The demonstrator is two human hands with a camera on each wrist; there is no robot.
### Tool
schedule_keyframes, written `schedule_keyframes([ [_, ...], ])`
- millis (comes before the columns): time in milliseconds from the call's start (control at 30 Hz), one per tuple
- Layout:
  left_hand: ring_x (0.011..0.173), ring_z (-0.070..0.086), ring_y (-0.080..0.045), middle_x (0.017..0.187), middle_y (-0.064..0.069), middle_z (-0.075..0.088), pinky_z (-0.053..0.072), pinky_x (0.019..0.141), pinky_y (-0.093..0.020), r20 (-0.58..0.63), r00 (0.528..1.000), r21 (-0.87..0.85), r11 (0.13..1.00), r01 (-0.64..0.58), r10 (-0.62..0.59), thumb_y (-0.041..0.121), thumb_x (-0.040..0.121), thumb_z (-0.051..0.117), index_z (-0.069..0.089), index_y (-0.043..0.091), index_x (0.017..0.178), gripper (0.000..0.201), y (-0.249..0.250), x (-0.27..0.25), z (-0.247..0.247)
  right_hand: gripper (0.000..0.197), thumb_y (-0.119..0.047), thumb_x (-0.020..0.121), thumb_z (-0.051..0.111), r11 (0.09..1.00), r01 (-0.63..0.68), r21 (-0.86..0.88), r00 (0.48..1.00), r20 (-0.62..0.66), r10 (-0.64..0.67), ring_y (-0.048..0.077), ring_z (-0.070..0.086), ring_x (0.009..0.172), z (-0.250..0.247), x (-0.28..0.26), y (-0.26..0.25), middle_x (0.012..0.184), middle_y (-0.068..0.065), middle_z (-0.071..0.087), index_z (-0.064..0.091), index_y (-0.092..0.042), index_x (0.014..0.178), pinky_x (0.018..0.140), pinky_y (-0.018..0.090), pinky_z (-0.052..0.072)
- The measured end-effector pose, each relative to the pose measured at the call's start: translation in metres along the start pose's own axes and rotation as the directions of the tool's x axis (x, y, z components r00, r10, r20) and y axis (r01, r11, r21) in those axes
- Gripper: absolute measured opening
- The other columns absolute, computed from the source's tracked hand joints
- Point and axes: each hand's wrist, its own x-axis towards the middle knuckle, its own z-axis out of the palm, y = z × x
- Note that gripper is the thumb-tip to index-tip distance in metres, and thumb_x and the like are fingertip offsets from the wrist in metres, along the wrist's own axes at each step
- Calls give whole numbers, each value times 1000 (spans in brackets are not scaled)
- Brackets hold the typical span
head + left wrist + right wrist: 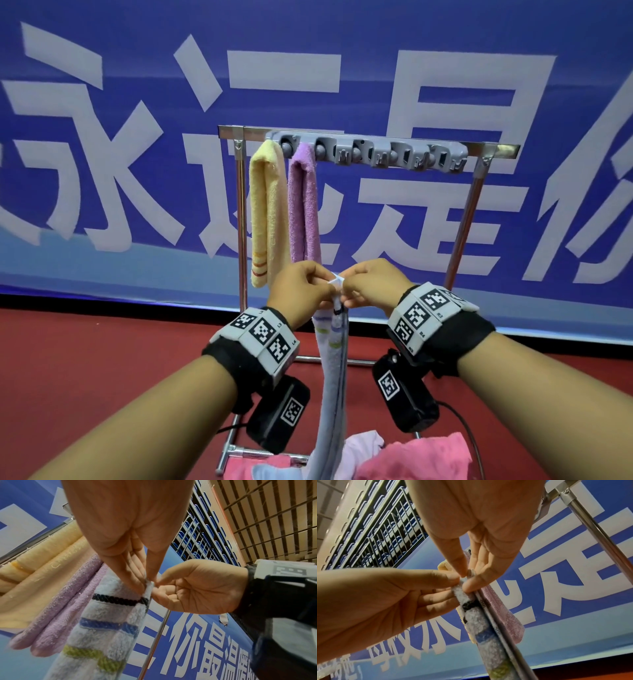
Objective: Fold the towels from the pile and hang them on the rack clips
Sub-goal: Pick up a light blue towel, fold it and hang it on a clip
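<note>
**Striped towel, held at top edge**

Left hand [301,294] and right hand [371,286]: fingertips pinching top edge of striped towel [330,370], hanging folded below. Behind: rack [469,205] with grey clip bar [370,152]; yellow towel [267,212] and purple towel [303,205] clipped at left end. Underneath: pile [411,459] of pink and white towels on red floor [102,359].
</note>
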Motion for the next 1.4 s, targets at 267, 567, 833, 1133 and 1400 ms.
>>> schedule_keyframes([
  [267,91,69,-19,97,-6,72,57,83,-35,166,986,59,998,14,-23,-1,82,50,71,11,97,29,5,-4,-4,10,-13,71,77,975,96,-200,990,-81,-114,22,70,82,-4,3,11,78,6,72,68,-17,72,80,35,58],
  [567,103,49,-15,109,-3,47,40,94,-27,223,967,587,775,-234,123,22,82,67,62,31,110,30,-4,3,-26,13,-4,77,68,916,207,-342,975,0,-220,9,58,59,-23,1,6,67,-1,63,68,-15,83,61,21,53],
  [833,107,46,-14,116,4,45,44,92,-35,378,913,727,562,-394,151,36,88,60,55,32,126,39,7,5,-31,20,0,76,71,913,303,-274,952,130,-277,13,62,69,-34,1,7,74,0,66,67,-16,86,70,24,55],
  [1133,78,50,-12,84,8,53,38,67,-27,438,860,702,499,-508,261,30,83,68,60,21,95,17,24,6,-34,25,3,72,74,908,338,-248,941,121,-317,9,62,68,-42,-1,8,76,-2,67,67,-18,85,70,23,52],
  [1400,66,49,1,78,14,51,35,59,-10,488,832,580,615,-534,263,22,86,66,53,23,110,27,23,-1,-37,25,2,73,74,903,348,-254,937,128,-325,1,59,59,-40,-3,7,72,-4,66,67,-17,88,63,15,49],
])
